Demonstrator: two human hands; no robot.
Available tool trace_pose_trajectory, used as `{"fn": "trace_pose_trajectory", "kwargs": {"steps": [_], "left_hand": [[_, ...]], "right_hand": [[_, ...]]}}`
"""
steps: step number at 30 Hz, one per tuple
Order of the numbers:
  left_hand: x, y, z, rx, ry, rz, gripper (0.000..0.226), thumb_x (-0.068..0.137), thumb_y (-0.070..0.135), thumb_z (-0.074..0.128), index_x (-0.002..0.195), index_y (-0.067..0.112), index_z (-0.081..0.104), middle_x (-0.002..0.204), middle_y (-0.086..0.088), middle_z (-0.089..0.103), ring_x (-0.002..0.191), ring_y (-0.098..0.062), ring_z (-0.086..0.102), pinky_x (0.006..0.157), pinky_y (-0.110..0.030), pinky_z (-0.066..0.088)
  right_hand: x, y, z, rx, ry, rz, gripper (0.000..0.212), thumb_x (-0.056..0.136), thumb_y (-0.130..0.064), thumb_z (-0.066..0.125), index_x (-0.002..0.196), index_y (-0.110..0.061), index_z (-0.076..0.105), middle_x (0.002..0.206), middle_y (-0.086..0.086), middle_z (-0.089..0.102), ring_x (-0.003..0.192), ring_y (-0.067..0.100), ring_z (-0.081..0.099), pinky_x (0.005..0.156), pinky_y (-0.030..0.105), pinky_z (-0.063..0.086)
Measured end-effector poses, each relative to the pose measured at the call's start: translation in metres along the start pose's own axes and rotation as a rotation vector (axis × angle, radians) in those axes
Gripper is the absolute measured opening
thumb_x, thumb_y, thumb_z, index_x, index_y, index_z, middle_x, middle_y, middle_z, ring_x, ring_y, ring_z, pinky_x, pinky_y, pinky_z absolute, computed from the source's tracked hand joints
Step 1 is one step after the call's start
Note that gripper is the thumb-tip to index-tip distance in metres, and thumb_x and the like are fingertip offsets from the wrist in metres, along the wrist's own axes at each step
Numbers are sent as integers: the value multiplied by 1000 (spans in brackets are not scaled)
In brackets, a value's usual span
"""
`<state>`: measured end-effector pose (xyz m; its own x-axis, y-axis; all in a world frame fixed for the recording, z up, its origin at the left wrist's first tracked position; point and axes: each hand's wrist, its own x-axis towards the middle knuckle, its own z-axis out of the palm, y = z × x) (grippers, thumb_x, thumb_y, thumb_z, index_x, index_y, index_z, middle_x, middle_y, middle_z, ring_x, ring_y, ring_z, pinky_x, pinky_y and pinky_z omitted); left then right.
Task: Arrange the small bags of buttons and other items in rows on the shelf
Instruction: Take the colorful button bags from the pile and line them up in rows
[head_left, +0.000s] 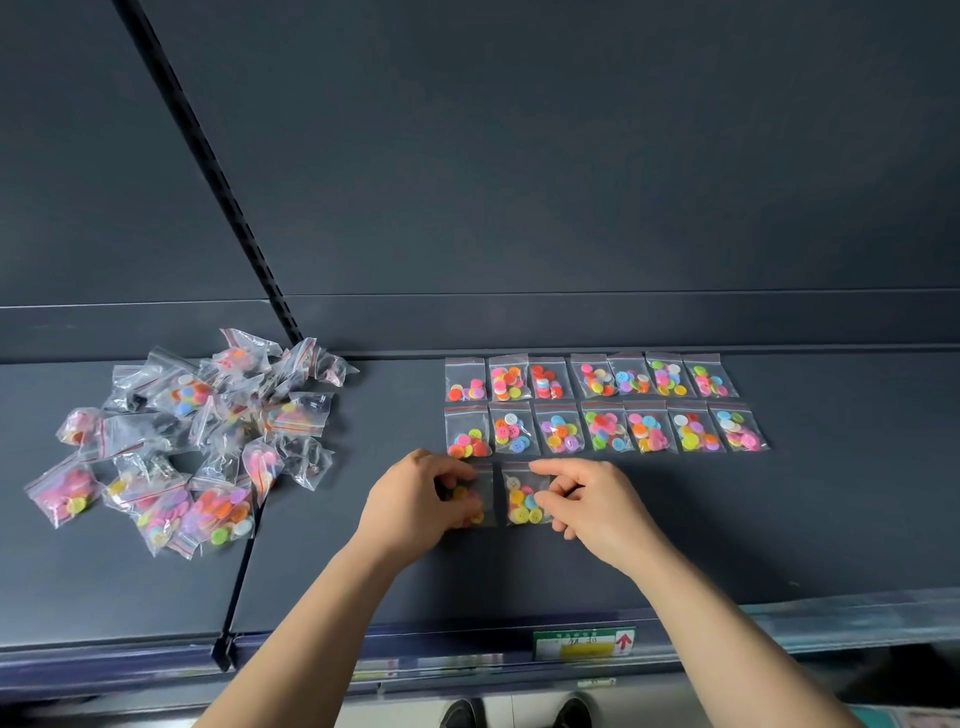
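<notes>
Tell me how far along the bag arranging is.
Done: two rows of seven bags, the back row and the middle row. In hand: a third row is starting; the left hand holds its first bag, the right hand its second bag. Left: the loose heap at far left.

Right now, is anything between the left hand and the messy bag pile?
No, only bare shelf lies between the left hand and the pile of button bags. It grips the first front-row bag; the right hand pinches the second front-row bag.
</notes>
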<state>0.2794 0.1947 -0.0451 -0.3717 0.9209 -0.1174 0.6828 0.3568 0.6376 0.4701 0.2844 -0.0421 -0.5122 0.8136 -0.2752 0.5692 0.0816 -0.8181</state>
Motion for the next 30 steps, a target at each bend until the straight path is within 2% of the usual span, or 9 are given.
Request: {"fn": "trace_pose_trajectory", "kwargs": {"steps": [5,13,16,19,22,25,28,30], "left_hand": [[1,-3,1,-1,6,10,30,77,36,73,106,30,69,88,14,54,78,-7,53,60,-10,35],[1,-4,1,-1,5,19,30,78,36,72,107,29,69,87,15,52,78,-7,52,60,-12,36],[1,-4,1,-8,18,5,29,79,35,72,107,29,69,86,15,52,76,-7,51,60,-12,36],[-1,-2,2,-32,48,-20,26,79,32,73,105,26,70,85,13,52,74,-9,52,63,-18,39],[-6,-1,0,-140,131,-51,23,81,28,72,104,22,71,83,10,59,70,-8,55,64,-18,41],[-19,1,-10,-322,262,-114,17,84,22,71,101,20,69,79,6,63,64,-5,56,62,-13,42],[-40,-5,-31,-548,440,-190,10,86,14,68,96,17,68,74,3,62,59,-2,54,58,-12,43],[-57,-18,-50,-592,566,-234,7,87,14,67,92,18,67,73,4,63,61,-4,56,58,-16,45]], "right_hand": [[2,-1,-1,-58,-42,-12,46,90,-12,65,134,-26,56,70,-6,62,56,2,60,57,15,50],[4,-2,-1,-176,-63,-22,44,94,-18,59,137,-30,53,67,-7,58,58,4,57,61,22,52],[3,-2,0,-166,-52,-32,44,95,-18,58,137,-30,52,66,-7,57,56,4,55,54,16,48],[0,0,-1,-70,7,-30,39,95,-21,59,133,-28,57,68,-4,58,58,6,54,52,13,44],[-4,3,-5,-16,125,-40,33,94,-25,60,127,-23,62,88,-12,64,77,4,60,64,12,48],[-3,0,-9,71,188,-50,29,94,-26,59,122,-23,64,107,-13,66,97,6,63,81,23,54],[3,-20,-5,175,158,-95,26,94,-26,59,119,-25,63,106,-16,65,100,5,62,85,25,52],[8,-38,6,235,118,-123,22,94,-24,59,116,-28,62,105,-15,65,100,6,63,87,26,51]]}}
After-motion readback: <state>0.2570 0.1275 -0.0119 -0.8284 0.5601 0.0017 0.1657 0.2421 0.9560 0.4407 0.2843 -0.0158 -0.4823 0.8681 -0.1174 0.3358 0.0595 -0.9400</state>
